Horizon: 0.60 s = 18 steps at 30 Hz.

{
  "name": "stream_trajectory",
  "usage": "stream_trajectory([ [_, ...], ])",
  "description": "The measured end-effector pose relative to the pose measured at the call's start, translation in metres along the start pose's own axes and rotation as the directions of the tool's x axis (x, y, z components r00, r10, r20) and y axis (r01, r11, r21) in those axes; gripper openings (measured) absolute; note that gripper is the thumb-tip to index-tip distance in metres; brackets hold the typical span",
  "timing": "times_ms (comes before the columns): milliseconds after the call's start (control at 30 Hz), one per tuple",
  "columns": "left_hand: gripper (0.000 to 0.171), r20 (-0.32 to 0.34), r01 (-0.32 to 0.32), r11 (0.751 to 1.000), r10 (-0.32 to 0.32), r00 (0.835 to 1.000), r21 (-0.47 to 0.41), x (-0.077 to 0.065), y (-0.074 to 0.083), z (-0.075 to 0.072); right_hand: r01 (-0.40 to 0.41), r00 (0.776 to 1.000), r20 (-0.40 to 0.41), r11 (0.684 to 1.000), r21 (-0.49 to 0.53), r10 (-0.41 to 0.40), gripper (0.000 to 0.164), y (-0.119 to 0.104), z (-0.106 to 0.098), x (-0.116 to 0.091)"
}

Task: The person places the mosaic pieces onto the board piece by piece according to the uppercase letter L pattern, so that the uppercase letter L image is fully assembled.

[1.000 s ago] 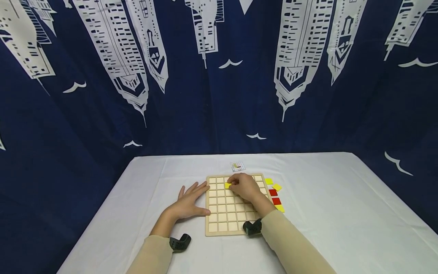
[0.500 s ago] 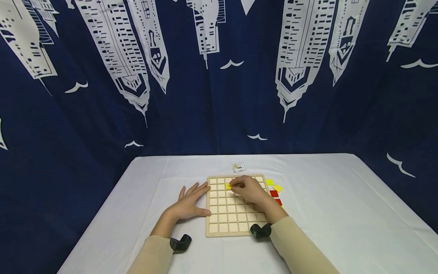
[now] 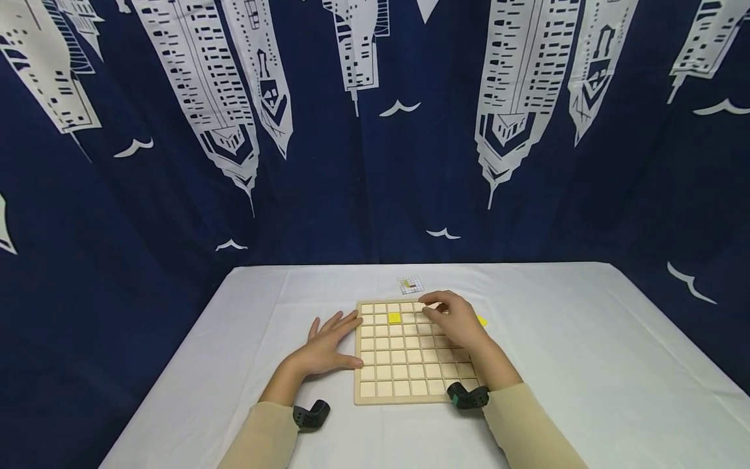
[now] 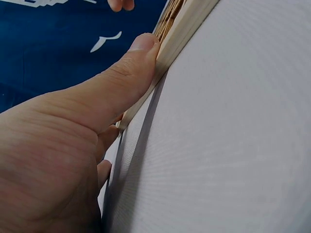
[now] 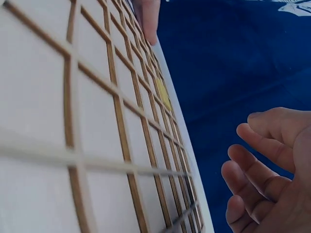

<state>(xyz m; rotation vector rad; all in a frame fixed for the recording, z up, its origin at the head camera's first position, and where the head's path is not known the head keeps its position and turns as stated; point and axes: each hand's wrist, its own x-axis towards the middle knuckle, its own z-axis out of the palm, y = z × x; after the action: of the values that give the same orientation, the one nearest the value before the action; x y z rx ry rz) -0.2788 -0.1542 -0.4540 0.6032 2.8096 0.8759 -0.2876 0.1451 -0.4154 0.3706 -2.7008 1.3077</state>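
A square wooden grid board (image 3: pixel 381 374) lies on the white table. One yellow square tile (image 3: pixel 394 318) sits in a cell of its second row from the far edge; the right wrist view also shows this yellow tile (image 5: pixel 164 93). My left hand (image 3: pixel 322 352) is spread along the board's left side, thumb and fingertips at the frame. In the left wrist view its thumb (image 4: pixel 121 73) presses on the wooden edge. Over the board's far right part is my right hand (image 3: pixel 459 320), fingers loosely bent. Nothing shows between those fingers (image 5: pixel 257 170).
Behind the board lies a small card (image 3: pixel 411 284) printed with a coloured grid pattern. Another yellow tile (image 3: pixel 482 321) peeks out beyond my right hand, which hides the other tiles at the right. A dark blue printed curtain (image 3: pixel 363 195) hangs behind the table.
My right hand has left the yellow tile, which stays in its cell, and has moved right across the board. It now covers the red tiles. The left hand has stayed in place.
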Motion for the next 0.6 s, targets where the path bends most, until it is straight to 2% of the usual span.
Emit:
stream_trajectory([
  [233, 0.093, 0.000, -0.003, 1.000, 0.003, 1.000, 0.000, 0.000, -0.001, 0.000, -0.034, 0.997, -0.065, 0.998, -0.059, 0.030, 0.027, 0.009, -0.014, -0.002],
  [400, 0.092, 0.001, -0.004, 1.000, 0.004, 1.000, 0.000, -0.001, 0.000, 0.000, -0.040, 0.996, -0.083, 0.994, -0.100, 0.031, 0.029, 0.016, -0.025, -0.004],
  [600, 0.093, -0.004, -0.005, 1.000, 0.005, 1.000, 0.002, 0.001, 0.000, 0.002, -0.087, 0.993, -0.096, 0.985, -0.152, 0.073, 0.033, 0.025, -0.040, -0.006],
])
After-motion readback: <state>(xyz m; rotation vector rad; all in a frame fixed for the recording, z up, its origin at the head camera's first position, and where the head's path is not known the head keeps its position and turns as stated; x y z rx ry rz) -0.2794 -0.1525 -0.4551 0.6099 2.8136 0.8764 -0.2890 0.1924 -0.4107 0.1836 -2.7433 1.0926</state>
